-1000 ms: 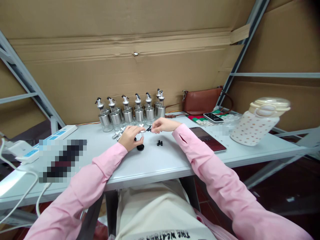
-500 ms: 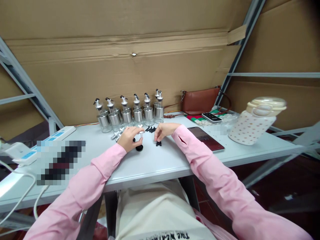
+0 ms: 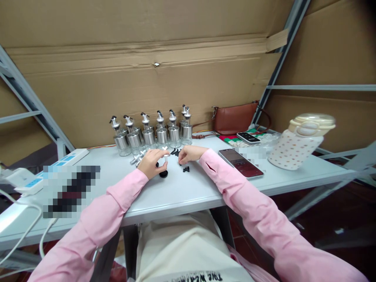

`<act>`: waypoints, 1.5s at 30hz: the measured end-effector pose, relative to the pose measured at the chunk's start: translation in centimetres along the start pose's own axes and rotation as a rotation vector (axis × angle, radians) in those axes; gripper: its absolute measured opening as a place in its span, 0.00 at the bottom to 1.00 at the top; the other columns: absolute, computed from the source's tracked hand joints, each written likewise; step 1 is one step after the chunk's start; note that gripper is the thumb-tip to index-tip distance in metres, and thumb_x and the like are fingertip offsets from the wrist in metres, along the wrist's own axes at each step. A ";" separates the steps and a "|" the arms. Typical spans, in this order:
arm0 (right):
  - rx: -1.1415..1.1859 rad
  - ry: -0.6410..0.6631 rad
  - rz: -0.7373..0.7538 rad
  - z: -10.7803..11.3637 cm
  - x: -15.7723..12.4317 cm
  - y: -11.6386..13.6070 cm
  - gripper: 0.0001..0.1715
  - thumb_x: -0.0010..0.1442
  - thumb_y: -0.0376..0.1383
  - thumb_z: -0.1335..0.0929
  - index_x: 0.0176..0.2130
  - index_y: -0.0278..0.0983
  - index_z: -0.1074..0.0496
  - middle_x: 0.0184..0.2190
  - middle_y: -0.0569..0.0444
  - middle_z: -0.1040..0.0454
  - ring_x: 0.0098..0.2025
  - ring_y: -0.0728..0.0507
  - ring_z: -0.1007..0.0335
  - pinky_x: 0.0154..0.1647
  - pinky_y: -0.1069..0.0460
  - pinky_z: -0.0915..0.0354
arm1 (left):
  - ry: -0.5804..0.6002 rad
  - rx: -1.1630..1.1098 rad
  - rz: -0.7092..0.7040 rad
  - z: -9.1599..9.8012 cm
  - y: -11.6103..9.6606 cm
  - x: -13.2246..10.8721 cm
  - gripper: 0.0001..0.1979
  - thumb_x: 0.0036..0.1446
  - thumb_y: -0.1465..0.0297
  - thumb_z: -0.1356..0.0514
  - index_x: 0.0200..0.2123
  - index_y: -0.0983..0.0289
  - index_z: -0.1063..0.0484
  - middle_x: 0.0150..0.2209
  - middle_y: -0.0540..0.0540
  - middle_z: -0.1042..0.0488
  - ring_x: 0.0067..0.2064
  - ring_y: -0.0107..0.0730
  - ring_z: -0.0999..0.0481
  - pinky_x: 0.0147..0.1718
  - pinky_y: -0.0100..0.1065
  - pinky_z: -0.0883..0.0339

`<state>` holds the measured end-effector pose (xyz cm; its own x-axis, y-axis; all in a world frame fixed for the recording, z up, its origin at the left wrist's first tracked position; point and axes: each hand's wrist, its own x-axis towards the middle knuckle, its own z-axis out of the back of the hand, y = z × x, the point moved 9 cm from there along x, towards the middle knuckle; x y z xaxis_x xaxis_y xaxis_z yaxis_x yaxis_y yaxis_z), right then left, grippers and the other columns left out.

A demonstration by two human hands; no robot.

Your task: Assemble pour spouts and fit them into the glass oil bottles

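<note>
My left hand pinches a silver-white spout piece upright between thumb and fingers. Just below it, a round black part lies on the table. Fingertips pressed together, my right hand is to the right of that piece; a small dark bit shows at the tips, too small to make out. Several small black pieces lie under that hand, nearer the table edge. Black levers lie behind, between the hands. Silver spout parts are partly hidden behind my left hand.
Glass bottles with steel sleeves and spouts stand along the back. To the right are a phone, a brown bag, a second device and a dotted bottle. A power strip lies left.
My right hand has moved slightly left and away from the small black pieces, which now show more fully. My left hand keeps its hold on the spout piece.
</note>
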<state>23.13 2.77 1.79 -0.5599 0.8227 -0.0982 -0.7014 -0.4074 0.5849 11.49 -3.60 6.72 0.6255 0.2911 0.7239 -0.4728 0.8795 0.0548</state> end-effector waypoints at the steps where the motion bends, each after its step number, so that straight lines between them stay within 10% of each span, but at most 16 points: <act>1: -0.013 -0.022 -0.015 0.1 0.1 0.0 0.05 0.43 0.32 0.31 0.24 0.33 0.24 0.15 0.59 0.29 0.20 0.52 0.37 0.24 0.58 0.41 | 0.009 0.003 0.007 -0.1 0.1 0.0 0.12 0.50 0.72 0.46 0.40 0.62 0.33 0.35 0.53 0.26 0.37 0.32 0.28 0.39 0.34 0.39; 10: -0.108 -0.279 0.023 1.8 0.2 0.9 0.05 0.41 0.27 0.34 0.22 0.33 0.28 0.17 0.57 0.28 0.23 0.51 0.33 0.26 0.57 0.40 | 0.029 -0.010 0.013 -0.2 -0.3 0.1 0.12 0.48 0.75 0.47 0.39 0.63 0.34 0.35 0.53 0.27 0.37 0.32 0.28 0.40 0.34 0.39; 20: 0.350 -0.491 0.257 2.6 0.0 3.6 0.05 0.48 0.33 0.36 0.27 0.33 0.32 0.20 0.59 0.32 0.22 0.53 0.40 0.25 0.57 0.42 | 0.047 -0.030 0.012 -0.5 -0.2 0.0 0.15 0.47 0.76 0.47 0.40 0.63 0.34 0.38 0.54 0.27 0.40 0.34 0.28 0.40 0.34 0.40; 45: 0.907 -0.428 0.191 2.0 0.1 2.5 0.16 0.40 0.39 0.26 0.30 0.32 0.25 0.20 0.58 0.29 0.23 0.54 0.37 0.29 0.55 0.39 | 0.061 -0.012 0.067 -0.8 0.6 -0.2 0.15 0.48 0.77 0.48 0.41 0.63 0.35 0.38 0.53 0.27 0.41 0.33 0.28 0.41 0.34 0.41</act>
<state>22.18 2.63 4.86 -0.2978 0.9206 0.2525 0.0810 -0.2392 0.9676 11.57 -2.84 6.06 0.6293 0.3713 0.6827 -0.5074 0.8617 -0.0010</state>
